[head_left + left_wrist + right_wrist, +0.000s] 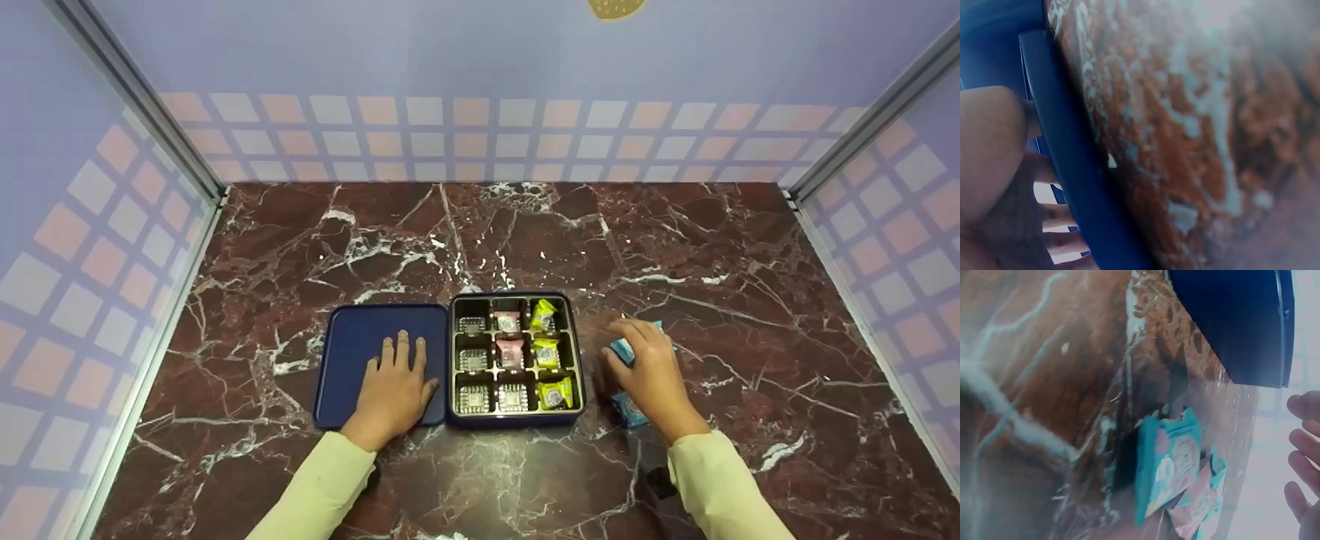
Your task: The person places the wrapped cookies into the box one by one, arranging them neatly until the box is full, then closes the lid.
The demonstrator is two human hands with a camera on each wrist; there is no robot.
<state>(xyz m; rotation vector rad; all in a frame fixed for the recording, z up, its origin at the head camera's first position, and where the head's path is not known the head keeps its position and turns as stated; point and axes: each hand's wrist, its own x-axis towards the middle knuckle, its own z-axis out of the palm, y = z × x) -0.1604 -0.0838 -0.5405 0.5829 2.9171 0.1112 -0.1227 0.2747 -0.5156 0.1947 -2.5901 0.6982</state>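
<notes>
My left hand (394, 394) lies flat with fingers spread on a dark blue lid (341, 367); the left wrist view shows its thumb and fingers by the lid's raised rim (1067, 146). Right of it stands a square blue tin (517, 421) with a divided plastic insert. Yellow wrapped sweets (556, 393) fill its right column, and pink wrapped sweets (511, 352) sit in two middle-column compartments. My right hand (651, 367) hovers over turquoise packets (630, 411), fingers loosely bent and apart. In the right wrist view, the turquoise packet (1171, 461) and a pink-and-turquoise one (1204, 498) lie below the fingers.
The tabletop (517, 247) is dark red marble with white veins. A lilac back panel (495, 60) with pink and white squares closes the far side, and similar panels stand left and right. The tin and lid are side by side.
</notes>
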